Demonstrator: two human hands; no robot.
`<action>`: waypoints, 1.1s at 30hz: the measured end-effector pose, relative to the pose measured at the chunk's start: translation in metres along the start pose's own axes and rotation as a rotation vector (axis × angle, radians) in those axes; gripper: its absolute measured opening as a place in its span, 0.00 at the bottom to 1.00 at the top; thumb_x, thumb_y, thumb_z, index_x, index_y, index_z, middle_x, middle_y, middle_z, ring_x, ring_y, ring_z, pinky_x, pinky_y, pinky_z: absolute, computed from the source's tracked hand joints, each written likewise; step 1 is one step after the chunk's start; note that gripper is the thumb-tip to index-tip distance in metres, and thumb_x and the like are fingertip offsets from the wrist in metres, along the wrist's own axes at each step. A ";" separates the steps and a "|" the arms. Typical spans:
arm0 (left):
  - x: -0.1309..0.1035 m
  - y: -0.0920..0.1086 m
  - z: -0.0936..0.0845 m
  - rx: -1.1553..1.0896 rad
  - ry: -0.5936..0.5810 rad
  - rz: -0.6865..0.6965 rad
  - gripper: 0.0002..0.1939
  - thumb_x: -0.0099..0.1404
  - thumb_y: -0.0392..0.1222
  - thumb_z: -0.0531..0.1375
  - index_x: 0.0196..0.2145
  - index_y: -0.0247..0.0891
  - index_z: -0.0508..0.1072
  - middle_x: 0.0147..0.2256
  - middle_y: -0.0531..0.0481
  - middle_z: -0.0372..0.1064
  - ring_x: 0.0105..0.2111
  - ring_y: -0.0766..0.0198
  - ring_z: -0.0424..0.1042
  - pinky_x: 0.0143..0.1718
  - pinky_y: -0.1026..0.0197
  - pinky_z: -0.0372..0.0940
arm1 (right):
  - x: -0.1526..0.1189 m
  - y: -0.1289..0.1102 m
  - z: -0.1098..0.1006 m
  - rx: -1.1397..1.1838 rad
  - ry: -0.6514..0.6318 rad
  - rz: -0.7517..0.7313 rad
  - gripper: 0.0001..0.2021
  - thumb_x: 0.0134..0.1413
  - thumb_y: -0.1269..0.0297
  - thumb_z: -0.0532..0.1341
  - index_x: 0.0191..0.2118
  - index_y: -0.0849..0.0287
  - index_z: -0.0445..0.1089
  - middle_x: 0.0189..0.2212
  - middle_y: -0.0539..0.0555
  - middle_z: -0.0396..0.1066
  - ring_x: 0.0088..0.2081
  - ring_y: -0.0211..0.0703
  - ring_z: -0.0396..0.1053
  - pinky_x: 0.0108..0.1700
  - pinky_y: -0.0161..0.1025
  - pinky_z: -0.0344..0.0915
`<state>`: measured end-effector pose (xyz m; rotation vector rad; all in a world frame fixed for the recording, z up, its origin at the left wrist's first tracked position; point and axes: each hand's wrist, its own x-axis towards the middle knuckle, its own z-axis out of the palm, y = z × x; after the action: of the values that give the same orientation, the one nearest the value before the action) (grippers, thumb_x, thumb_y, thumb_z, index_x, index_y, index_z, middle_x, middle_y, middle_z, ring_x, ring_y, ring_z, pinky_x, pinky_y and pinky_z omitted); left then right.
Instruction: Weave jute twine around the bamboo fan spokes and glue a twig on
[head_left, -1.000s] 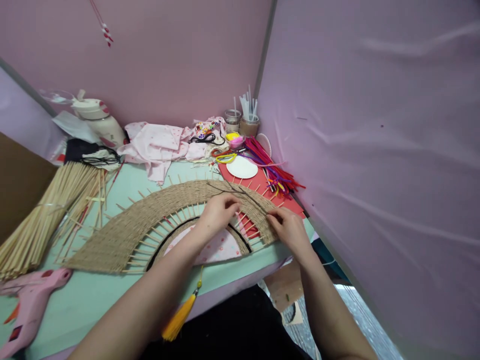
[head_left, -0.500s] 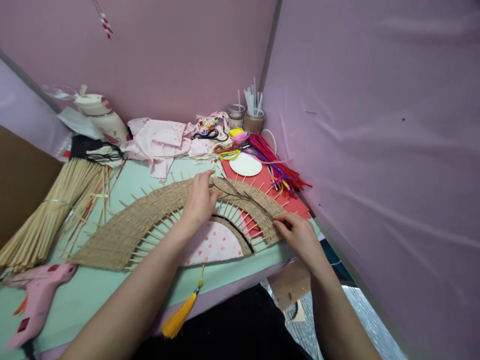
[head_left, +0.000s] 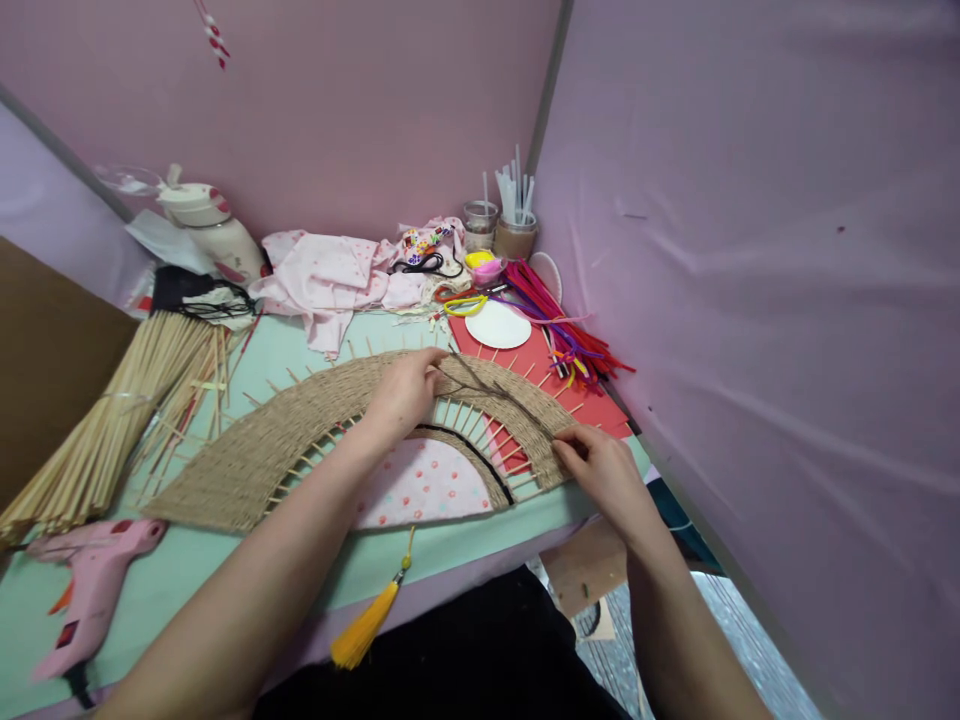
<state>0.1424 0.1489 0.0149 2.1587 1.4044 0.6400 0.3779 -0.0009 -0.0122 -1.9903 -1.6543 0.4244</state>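
A half-round fan (head_left: 300, 420) woven of tan cord over thin sticks lies across the table, with a pink-dotted cloth (head_left: 424, 478) at its inner part and a yellow tassel (head_left: 367, 625) hanging from its lower edge. Along the right half of the woven band runs a thin, forked brown twig (head_left: 517, 400). My right hand (head_left: 604, 470) pinches the twig's right end between thumb and finger. At the twig's left end, my left hand (head_left: 405, 392) has its fingers closed on a branch; the fingertips are partly hidden.
A pink glue gun (head_left: 97, 590) lies at front left, below a bundle of wooden sticks (head_left: 105, 430). Pink cloth (head_left: 322, 280), a bottle (head_left: 217, 230), cups of straws (head_left: 515, 235), a white oval (head_left: 498, 325) and pipe cleaners (head_left: 562, 320) sit along the back. A purple wall (head_left: 787, 300) rises at right.
My left fingers, spread apart before, have come together at the twig's left end. My right hand keeps its pinch. The whole view has shifted slightly.
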 end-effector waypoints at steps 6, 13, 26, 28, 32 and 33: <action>0.002 -0.021 0.005 -0.308 -0.042 -0.194 0.21 0.57 0.33 0.56 0.49 0.34 0.65 0.40 0.41 0.76 0.38 0.59 0.76 0.41 0.57 0.68 | 0.000 0.003 0.000 0.049 0.004 -0.019 0.09 0.53 0.62 0.56 0.29 0.57 0.72 0.28 0.53 0.76 0.31 0.45 0.72 0.35 0.38 0.62; 0.008 -0.018 0.007 -0.255 -0.218 -0.119 0.10 0.56 0.45 0.62 0.33 0.36 0.72 0.36 0.44 0.77 0.37 0.57 0.75 0.38 0.59 0.66 | 0.001 0.003 0.000 0.064 0.019 -0.009 0.09 0.53 0.62 0.56 0.29 0.57 0.72 0.27 0.53 0.75 0.31 0.45 0.71 0.36 0.38 0.63; 0.014 -0.005 0.012 0.074 -0.116 -0.194 0.14 0.59 0.53 0.61 0.30 0.37 0.71 0.31 0.45 0.75 0.32 0.57 0.71 0.29 0.60 0.59 | 0.002 0.004 0.008 -0.004 0.012 -0.023 0.08 0.52 0.64 0.55 0.28 0.57 0.69 0.25 0.53 0.72 0.30 0.44 0.69 0.34 0.38 0.61; 0.012 -0.001 0.009 0.092 -0.098 -0.184 0.14 0.60 0.52 0.60 0.30 0.38 0.71 0.31 0.44 0.75 0.32 0.57 0.71 0.30 0.60 0.59 | 0.002 0.004 0.007 -0.002 0.017 -0.026 0.08 0.52 0.64 0.54 0.28 0.57 0.69 0.25 0.53 0.72 0.30 0.44 0.69 0.34 0.38 0.61; 0.005 0.006 0.003 0.097 -0.045 -0.153 0.13 0.60 0.52 0.60 0.29 0.39 0.70 0.31 0.45 0.75 0.33 0.57 0.72 0.31 0.60 0.59 | 0.000 0.002 0.004 0.008 0.040 -0.038 0.08 0.54 0.64 0.54 0.28 0.56 0.68 0.27 0.53 0.72 0.31 0.45 0.69 0.35 0.38 0.61; 0.003 0.006 0.002 0.087 -0.045 -0.146 0.13 0.60 0.52 0.60 0.29 0.39 0.70 0.31 0.46 0.75 0.32 0.57 0.72 0.31 0.60 0.59 | -0.001 0.001 0.003 0.009 0.040 -0.041 0.08 0.54 0.64 0.54 0.29 0.56 0.68 0.27 0.53 0.72 0.32 0.45 0.69 0.35 0.38 0.61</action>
<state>0.1491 0.1495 0.0178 2.0983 1.5747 0.4821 0.3771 -0.0010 -0.0156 -1.9427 -1.6626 0.3741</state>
